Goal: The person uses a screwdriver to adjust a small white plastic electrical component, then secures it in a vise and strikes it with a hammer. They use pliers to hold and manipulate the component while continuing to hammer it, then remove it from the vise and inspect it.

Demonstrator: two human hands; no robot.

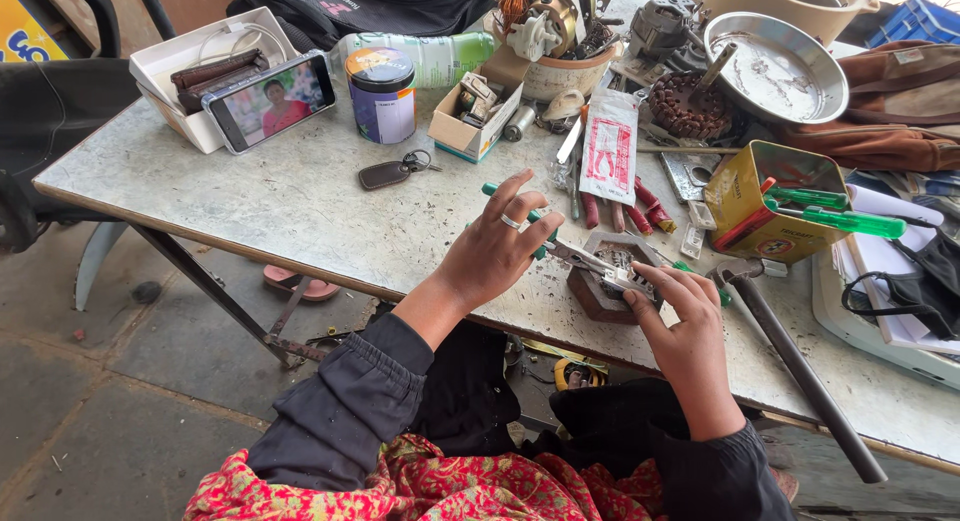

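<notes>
Your left hand [497, 249] grips green-handled pliers [560, 249], nose at a small metal part [628, 279] your right hand [683, 316] pins on the tabletop [300, 201].

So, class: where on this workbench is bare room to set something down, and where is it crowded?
Bare tabletop lies between the phone, the key fob and the near edge, left of the left hand. From the carton to the yellow tin, and around the right hand, it is crowded.
</notes>
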